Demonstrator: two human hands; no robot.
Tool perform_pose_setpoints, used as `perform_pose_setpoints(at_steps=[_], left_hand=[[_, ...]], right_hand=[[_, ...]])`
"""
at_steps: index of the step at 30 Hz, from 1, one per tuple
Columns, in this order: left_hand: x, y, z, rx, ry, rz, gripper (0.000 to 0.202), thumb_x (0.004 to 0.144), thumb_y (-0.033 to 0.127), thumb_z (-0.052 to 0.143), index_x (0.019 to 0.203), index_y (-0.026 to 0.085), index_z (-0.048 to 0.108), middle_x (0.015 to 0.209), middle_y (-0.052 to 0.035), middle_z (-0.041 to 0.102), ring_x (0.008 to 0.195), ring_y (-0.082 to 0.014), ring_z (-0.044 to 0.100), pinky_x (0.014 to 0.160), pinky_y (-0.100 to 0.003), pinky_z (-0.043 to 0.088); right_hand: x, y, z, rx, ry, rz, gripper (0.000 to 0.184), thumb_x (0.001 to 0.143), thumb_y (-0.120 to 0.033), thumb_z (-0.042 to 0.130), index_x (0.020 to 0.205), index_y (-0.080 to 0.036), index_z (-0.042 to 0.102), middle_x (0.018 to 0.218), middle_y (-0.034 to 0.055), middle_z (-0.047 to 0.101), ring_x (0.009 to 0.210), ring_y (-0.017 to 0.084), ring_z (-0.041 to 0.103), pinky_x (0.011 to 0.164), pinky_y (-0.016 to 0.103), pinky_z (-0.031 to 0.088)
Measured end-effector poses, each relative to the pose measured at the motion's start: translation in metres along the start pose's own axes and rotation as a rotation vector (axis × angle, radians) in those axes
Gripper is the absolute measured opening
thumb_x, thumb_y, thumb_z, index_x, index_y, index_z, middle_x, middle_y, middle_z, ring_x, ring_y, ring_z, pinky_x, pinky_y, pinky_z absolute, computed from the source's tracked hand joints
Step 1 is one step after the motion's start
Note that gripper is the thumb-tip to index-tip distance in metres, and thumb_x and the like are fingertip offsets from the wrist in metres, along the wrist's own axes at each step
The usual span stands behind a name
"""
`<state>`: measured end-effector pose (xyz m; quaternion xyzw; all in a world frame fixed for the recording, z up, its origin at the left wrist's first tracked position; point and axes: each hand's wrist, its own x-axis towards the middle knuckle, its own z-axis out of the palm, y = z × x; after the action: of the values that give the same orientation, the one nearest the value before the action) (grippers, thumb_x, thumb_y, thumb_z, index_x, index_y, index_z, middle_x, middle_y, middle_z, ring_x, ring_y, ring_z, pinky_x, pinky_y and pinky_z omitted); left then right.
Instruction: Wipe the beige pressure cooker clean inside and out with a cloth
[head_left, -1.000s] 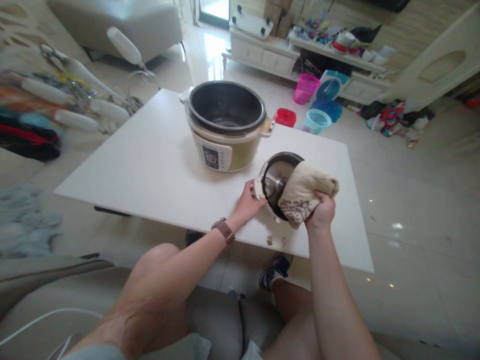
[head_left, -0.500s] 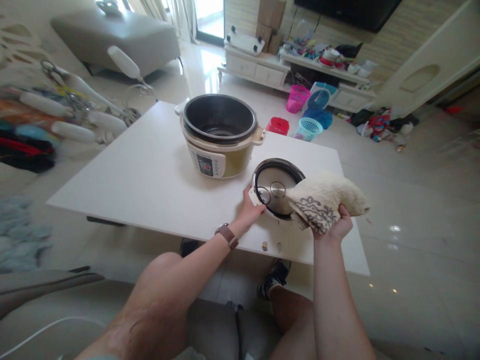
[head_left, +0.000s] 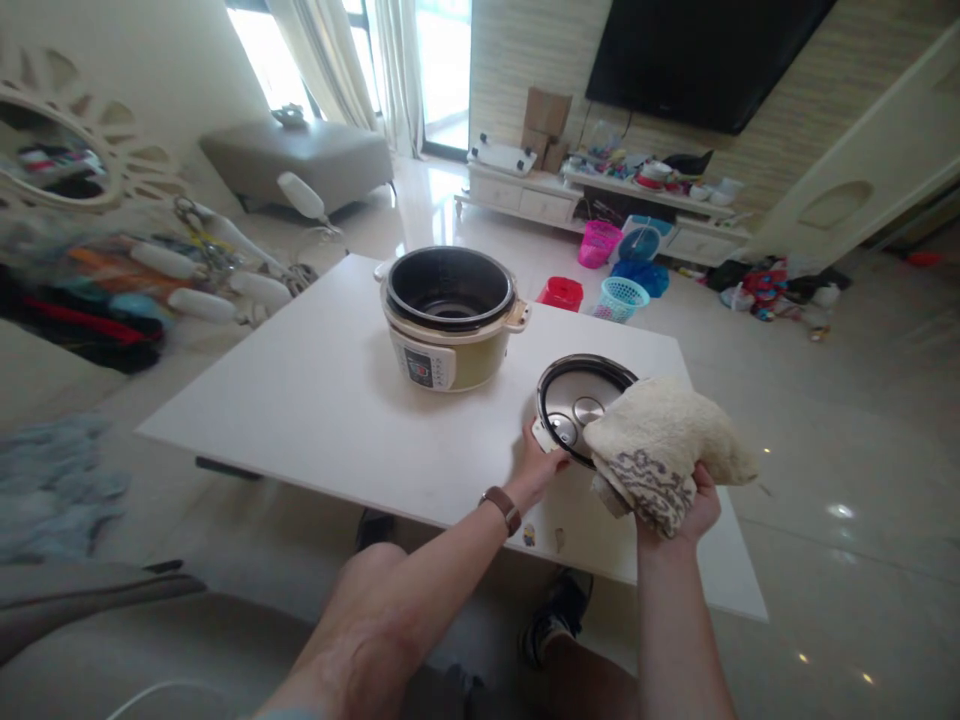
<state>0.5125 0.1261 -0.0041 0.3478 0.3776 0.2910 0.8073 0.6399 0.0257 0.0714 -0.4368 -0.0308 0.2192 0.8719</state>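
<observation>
In the head view, my left hand (head_left: pixel 537 468) is closed on the white edge tab of a round metal pressure cooker lid (head_left: pixel 592 385), whose inner side faces up. My right hand (head_left: pixel 703 508) grips a cream towel (head_left: pixel 660 425) with a dark scroll pattern. The towel covers the lid's right part, and some of my right fingers are hidden under the cloth. Beyond my left hand stands the electric pressure cooker (head_left: pixel 472 355), uncovered, its dark inside showing and its control panel turned toward me.
The white table (head_left: pixel 300 400) carries the cooker, with small stickers (head_left: pixel 529 535) near its front edge. Past the table are a red stool (head_left: pixel 561 293), a light-blue basket (head_left: pixel 621 298) and a pink basket (head_left: pixel 598 243). Cleaning-tool-like white handles (head_left: pixel 259 290) rise at the left.
The view has tilted up, so everything sits lower and slightly further right. Both hands keep their holds on the lid and towel; the towel still lies over the lid's right part.
</observation>
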Motion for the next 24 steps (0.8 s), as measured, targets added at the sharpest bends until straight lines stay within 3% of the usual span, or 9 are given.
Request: perform_pose_setpoints(at_steps=[5, 9, 13, 17, 20, 24], left_hand=[[0.002, -0.038, 0.021, -0.063, -0.259, 0.096, 0.101, 0.071, 0.019, 0.082, 0.156, 0.027, 0.028, 0.147, -0.0157, 0.056, 0.122, -0.0269, 0.061, 0.095, -0.038, 0.054], [0.0, -0.048, 0.023, -0.09, -0.364, -0.001, 0.115, 0.068, 0.017, 0.082, 0.163, 0.024, 0.018, 0.146, -0.022, 0.054, 0.12, -0.0288, 0.064, 0.098, -0.042, 0.05], [0.001, -0.046, 0.014, -0.053, -0.378, -0.079, 0.114, 0.067, 0.01, 0.077, 0.163, 0.024, 0.017, 0.144, -0.0213, 0.056, 0.118, -0.0269, 0.064, 0.098, -0.04, 0.049], [0.0, -0.038, 0.002, 0.037, -0.352, -0.106, 0.106, 0.067, 0.006, 0.072, 0.161, 0.022, 0.024, 0.144, -0.0211, 0.056, 0.113, -0.023, 0.065, 0.091, -0.035, 0.05], [-0.001, -0.029, -0.008, 0.19, -0.286, -0.125, 0.09, 0.068, 0.005, 0.068, 0.152, 0.019, 0.038, 0.141, -0.021, 0.057, 0.099, -0.0185, 0.066, 0.083, -0.031, 0.052], [0.002, -0.012, -0.024, 0.317, -0.189, -0.114, 0.063, 0.07, 0.01, 0.069, 0.131, 0.016, 0.053, 0.129, -0.0189, 0.061, 0.087, -0.0163, 0.062, 0.073, -0.029, 0.053]], right_hand=[[0.003, -0.012, -0.008, -0.052, 0.037, -0.018, 0.031, 0.078, -0.035, 0.052, 0.098, -0.023, 0.071, 0.103, 0.0052, 0.075, 0.116, 0.029, 0.068, 0.107, 0.059, 0.052], [0.005, -0.019, -0.015, -0.057, 0.052, -0.044, 0.032, 0.078, -0.035, 0.052, 0.099, -0.022, 0.072, 0.105, 0.0057, 0.075, 0.117, 0.029, 0.068, 0.108, 0.058, 0.052], [0.002, -0.019, -0.009, 0.012, 0.065, -0.018, 0.034, 0.077, -0.033, 0.055, 0.103, -0.019, 0.071, 0.107, 0.0068, 0.076, 0.116, 0.028, 0.068, 0.109, 0.056, 0.051], [-0.002, -0.013, 0.01, 0.097, -0.007, 0.064, 0.033, 0.08, -0.032, 0.056, 0.106, -0.019, 0.071, 0.11, 0.0065, 0.076, 0.116, 0.026, 0.068, 0.11, 0.054, 0.05], [0.003, -0.006, 0.02, 0.114, -0.049, 0.08, 0.033, 0.08, -0.033, 0.057, 0.107, -0.019, 0.071, 0.109, 0.0063, 0.076, 0.113, 0.025, 0.07, 0.11, 0.053, 0.051], [0.02, 0.016, 0.018, -0.025, 0.059, 0.201, 0.033, 0.076, -0.027, 0.056, 0.106, -0.018, 0.067, 0.101, 0.0067, 0.075, 0.101, 0.024, 0.072, 0.102, 0.055, 0.056]])
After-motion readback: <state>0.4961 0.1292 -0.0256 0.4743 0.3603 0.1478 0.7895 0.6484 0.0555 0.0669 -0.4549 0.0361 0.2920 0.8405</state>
